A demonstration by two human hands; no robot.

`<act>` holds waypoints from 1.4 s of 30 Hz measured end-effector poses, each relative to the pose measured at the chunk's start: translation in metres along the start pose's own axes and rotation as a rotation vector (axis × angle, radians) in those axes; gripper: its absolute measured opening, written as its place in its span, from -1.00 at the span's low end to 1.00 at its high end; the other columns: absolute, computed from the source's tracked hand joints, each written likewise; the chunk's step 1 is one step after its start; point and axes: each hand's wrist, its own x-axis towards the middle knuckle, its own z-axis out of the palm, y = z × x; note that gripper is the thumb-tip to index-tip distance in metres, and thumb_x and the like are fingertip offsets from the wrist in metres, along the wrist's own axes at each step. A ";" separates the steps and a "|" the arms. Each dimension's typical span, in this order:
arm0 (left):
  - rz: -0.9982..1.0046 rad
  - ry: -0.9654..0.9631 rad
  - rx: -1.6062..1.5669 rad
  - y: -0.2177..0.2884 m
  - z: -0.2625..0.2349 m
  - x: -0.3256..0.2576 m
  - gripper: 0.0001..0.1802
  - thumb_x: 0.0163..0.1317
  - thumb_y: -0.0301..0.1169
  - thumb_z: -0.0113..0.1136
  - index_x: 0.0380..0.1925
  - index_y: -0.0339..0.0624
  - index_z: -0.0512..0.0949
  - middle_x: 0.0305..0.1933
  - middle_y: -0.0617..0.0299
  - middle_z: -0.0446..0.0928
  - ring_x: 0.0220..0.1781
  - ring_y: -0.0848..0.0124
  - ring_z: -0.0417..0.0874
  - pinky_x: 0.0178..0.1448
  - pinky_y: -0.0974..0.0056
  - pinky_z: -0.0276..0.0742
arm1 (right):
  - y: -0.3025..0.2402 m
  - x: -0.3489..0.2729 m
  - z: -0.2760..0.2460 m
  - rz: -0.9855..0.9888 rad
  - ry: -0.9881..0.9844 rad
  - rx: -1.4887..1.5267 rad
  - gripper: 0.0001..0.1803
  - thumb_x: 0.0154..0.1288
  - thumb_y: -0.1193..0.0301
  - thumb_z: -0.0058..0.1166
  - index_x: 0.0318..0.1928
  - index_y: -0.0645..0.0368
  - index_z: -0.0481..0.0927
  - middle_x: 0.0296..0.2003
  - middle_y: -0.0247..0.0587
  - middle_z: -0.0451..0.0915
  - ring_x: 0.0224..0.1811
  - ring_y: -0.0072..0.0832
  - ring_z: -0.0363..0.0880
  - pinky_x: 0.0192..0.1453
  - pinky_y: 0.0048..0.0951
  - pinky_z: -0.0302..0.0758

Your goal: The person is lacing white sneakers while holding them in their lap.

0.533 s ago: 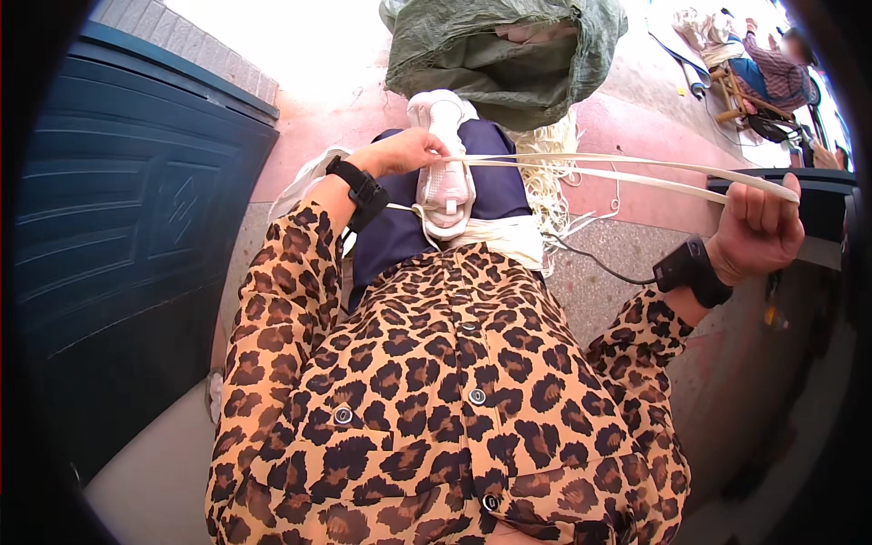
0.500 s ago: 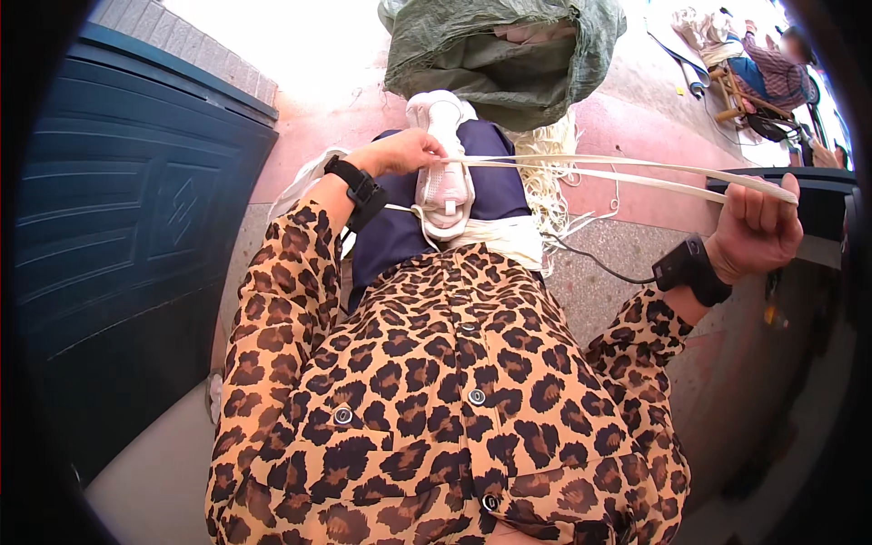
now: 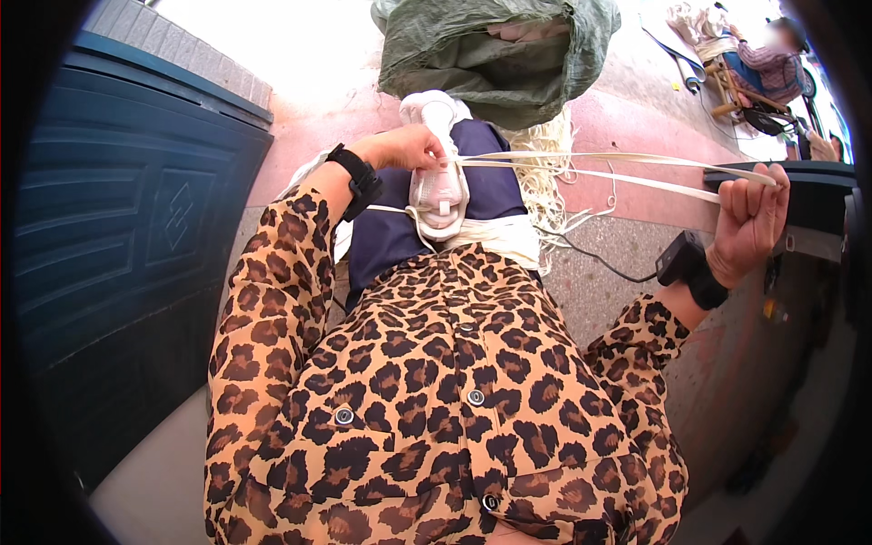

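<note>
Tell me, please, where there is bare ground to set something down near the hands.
Bare speckled pavement lies between the pale fibre bundle and the right hand. Around the left hand, shoe and green sack, it is crowded.

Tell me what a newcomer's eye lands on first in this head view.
First the pale fibre strands, pulled taut across the upper middle between the left hand, at a white shoe on the raised knee, and the right hand out to the right. Next comes the leopard-print shirt filling the lower middle. Above the knee sits an open green sack, and a dark blue panelled door covers the left side.
</note>
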 end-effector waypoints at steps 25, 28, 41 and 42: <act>-0.141 0.624 -0.475 0.001 0.013 -0.079 -0.77 0.15 -0.34 0.05 -0.34 -0.29 0.54 -0.57 0.29 0.50 -0.53 0.57 0.47 -0.40 0.47 0.40 | 0.230 -0.100 0.089 0.589 -0.555 -1.044 -0.72 0.22 0.29 -0.14 -0.44 0.29 0.44 -0.49 0.11 0.51 -0.34 0.00 0.48 -0.26 -0.10 0.38; -0.042 0.571 -0.312 0.007 0.043 -0.047 -0.79 0.10 -0.35 0.09 -0.36 -0.28 0.54 -0.61 0.22 0.50 -0.60 0.49 0.51 -0.48 0.41 0.43 | 0.227 -0.107 0.093 0.551 -0.543 -1.084 -0.74 0.22 0.28 -0.13 -0.41 0.24 0.42 -0.53 0.04 0.51 -0.38 -0.01 0.48 -0.34 -0.11 0.38; -0.133 0.721 0.558 0.013 0.064 -0.036 -0.81 0.05 -0.35 -0.02 -0.52 -0.23 0.51 -0.54 -0.05 0.52 -0.46 0.03 0.57 -0.37 0.04 0.48 | 0.232 -0.100 0.089 0.656 -0.257 -0.881 -0.75 0.20 0.29 -0.08 -0.27 0.22 0.52 -0.44 0.06 0.54 -0.30 -0.11 0.52 -0.24 -0.26 0.41; -0.131 0.720 0.559 0.012 0.063 -0.036 -0.81 0.05 -0.35 -0.02 -0.52 -0.23 0.51 -0.54 -0.05 0.52 -0.46 0.03 0.57 -0.37 0.04 0.48 | 0.228 -0.098 0.093 0.678 -0.203 -0.846 -0.75 0.20 0.30 -0.08 -0.26 0.23 0.52 -0.44 0.06 0.54 -0.30 -0.14 0.53 -0.24 -0.29 0.42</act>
